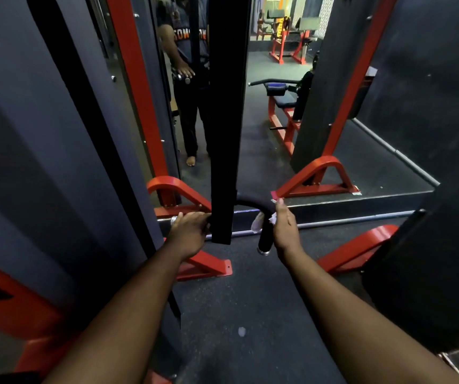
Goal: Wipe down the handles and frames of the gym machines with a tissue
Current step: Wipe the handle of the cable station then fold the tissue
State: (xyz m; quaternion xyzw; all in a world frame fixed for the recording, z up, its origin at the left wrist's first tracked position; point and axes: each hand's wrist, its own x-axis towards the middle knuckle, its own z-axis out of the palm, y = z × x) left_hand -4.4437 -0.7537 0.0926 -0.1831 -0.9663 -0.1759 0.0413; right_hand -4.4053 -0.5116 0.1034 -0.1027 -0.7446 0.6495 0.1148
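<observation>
A black curved pull bar (253, 202) hangs low in front of me, partly hidden behind a black vertical strap (224, 162). My left hand (190, 231) grips the bar's left end, where a chrome end cap (173, 219) shows. My right hand (285, 225) holds a crumpled white tissue (258, 221) wrapped around the bar's right downturned grip (265, 236), just above its chrome tip.
Red machine frames (136, 87) and dark panels stand left and right. A wall mirror (264, 112) ahead reflects a person and other red equipment. Red floor brackets (206, 268) sit below the bar. Dark rubber flooring (250, 314) lies underfoot.
</observation>
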